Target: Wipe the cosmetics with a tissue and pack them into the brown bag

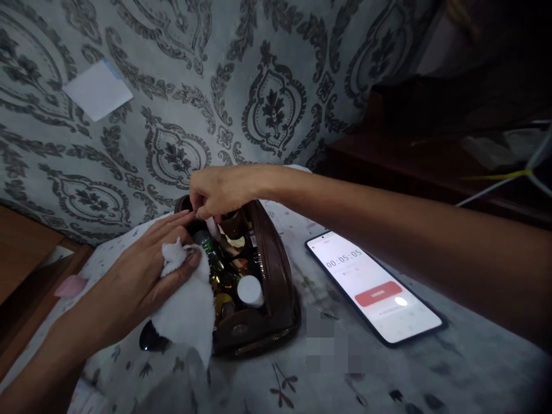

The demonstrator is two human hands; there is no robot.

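Note:
A brown toiletry bag point(280, 270) lies open on the cloth-covered surface, packed with small bottles. Among them are a white-capped container point(250, 290) and a green bottle point(209, 244). My left hand point(166, 253) rests along the bag's left side, with a white cloth point(183, 313) gripped at the thumb and hanging down. Over the bag's far end, my right hand point(219, 192) reaches in with fingers curled and pinched. A pale item point(213, 228) shows just below those fingers, but its kind is unclear. The left fingertips come close to the right hand.
Right of the bag lies a phone point(375, 290) showing a running timer. A dark round object point(150, 336) is partly under the cloth, and a pink item point(71, 286) sits at the left edge. Patterned wallpaper point(276, 103) rises behind; cables point(495, 178) hang at right.

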